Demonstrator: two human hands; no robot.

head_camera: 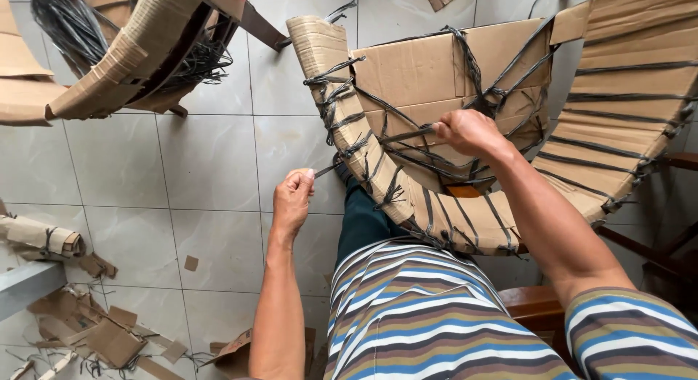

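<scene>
Pale tiled floor (211,169) carries torn cardboard scraps (109,336) and a bound cardboard roll (40,235).

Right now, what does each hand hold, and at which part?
The right hand grips a dark strap on the cardboard-wrapped chair, near its middle. The left hand pinches a thin dark strap end.

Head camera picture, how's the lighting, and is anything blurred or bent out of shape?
Head view: soft, even daylight, no hard shadows, a faint sheen on the floor tiles. The left hand, right hand and cardboard-wrapped chair frame are sharp. Wide-lens distortion bends the tile lines and stretches the edges.
</scene>
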